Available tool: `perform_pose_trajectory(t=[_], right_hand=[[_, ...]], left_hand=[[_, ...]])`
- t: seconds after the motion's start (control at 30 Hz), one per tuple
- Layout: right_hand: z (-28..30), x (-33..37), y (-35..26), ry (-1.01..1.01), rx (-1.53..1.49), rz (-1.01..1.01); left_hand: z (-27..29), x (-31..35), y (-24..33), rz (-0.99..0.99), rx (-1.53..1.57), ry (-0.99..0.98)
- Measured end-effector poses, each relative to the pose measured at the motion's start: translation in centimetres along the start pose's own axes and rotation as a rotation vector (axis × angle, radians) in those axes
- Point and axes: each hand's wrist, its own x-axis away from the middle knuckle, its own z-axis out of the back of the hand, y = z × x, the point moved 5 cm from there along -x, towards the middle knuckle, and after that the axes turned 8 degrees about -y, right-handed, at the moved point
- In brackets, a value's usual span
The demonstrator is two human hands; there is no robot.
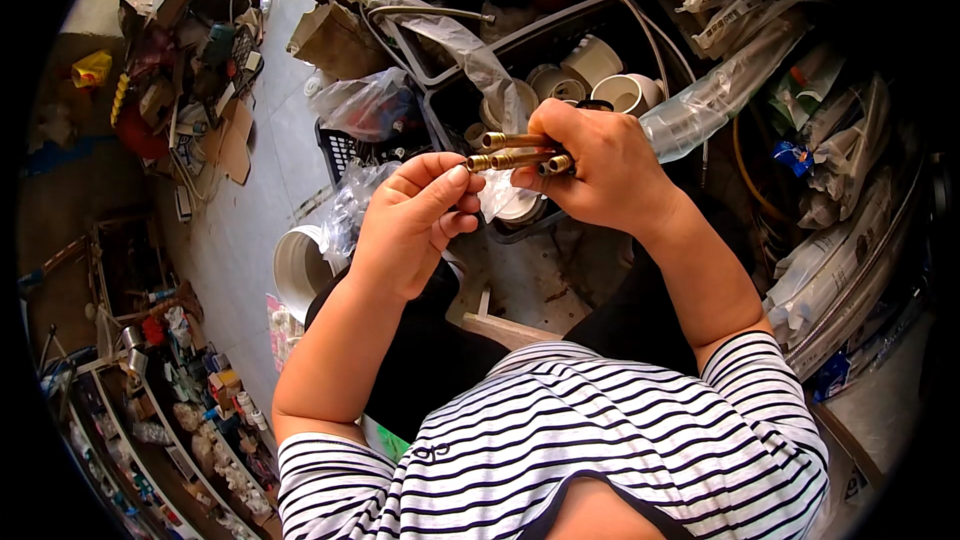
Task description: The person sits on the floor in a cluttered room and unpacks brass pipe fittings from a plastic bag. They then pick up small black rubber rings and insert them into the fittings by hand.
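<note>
Several short brass tubes [518, 158] with ribbed or threaded-looking ends lie bunched in my right hand [610, 165], its fingers wrapped round them. Their ends point left. With thumb and forefinger, my left hand [425, 205] pinches the end of the lowest tube; its other fingers are curled. Just beyond the hands, white plastic pipe fittings [592, 60] fill a black crate [500, 43]. Clear plastic film [500, 195] hangs below the tubes. My right palm hides the far ends of the bunch.
A white bucket [300, 270] stands left of my knee, near a black basket [338, 150] with plastic bags. Bagged hoses [830, 290] are heaped along the right. Shelves [150, 440] of small parts line the lower left; clutter [190, 70] is piled at the far left.
</note>
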Motion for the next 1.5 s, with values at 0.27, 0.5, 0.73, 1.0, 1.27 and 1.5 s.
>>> perform_pose_trajectory(t=[0.27, 0.5, 0.73, 1.0, 1.27, 1.5], right_hand=[[-0.1, -0.1, 0.1, -0.093, 0.013, -0.042], [0.1, -0.3, -0.2, -0.124, 0.039, -0.047], [0.2, -0.5, -0.4, -0.131, 0.032, -0.035], [0.0, -0.5, -0.5, -0.175, 0.066, -0.079], [-0.1, -0.5, -0.7, -0.163, 0.099, -0.082], [-0.2, -0.3, -0.7, -0.142, 0.096, -0.041]], left_hand=[[0.2, 0.6, 0.4, -0.064, -0.165, 0.01], [0.1, 1.0, 0.4, -0.111, -0.195, 0.03], [0.2, 1.3, 0.4, -0.2, -0.328, 0.067], [0.1, 1.5, 0.5, -0.229, -0.33, 0.066], [-0.2, 1.7, 0.7, -0.298, -0.342, 0.082], [-0.2, 1.5, 0.5, -0.267, -0.412, 0.113]])
